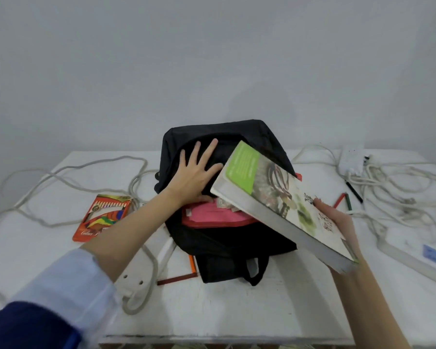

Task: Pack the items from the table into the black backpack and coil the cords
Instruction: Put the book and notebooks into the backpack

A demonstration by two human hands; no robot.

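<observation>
The left hand (195,176) is lying flat with fingers spread on the bag (227,238), holding its flap back so the mouth is staying wide. The right hand (337,222) is gripping a book (277,197) by its near end, tipping it toward the opening (something pink is already inside). Cords (400,187) are lying loose on the tabletop (212,311)

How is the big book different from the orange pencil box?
The book is held in the air, tilted, by the right hand; the pencil box lies flat on the table, untouched. The book looks bigger and thicker. Its cover is green and white; the box is orange. Both are outside the backpack.
</observation>
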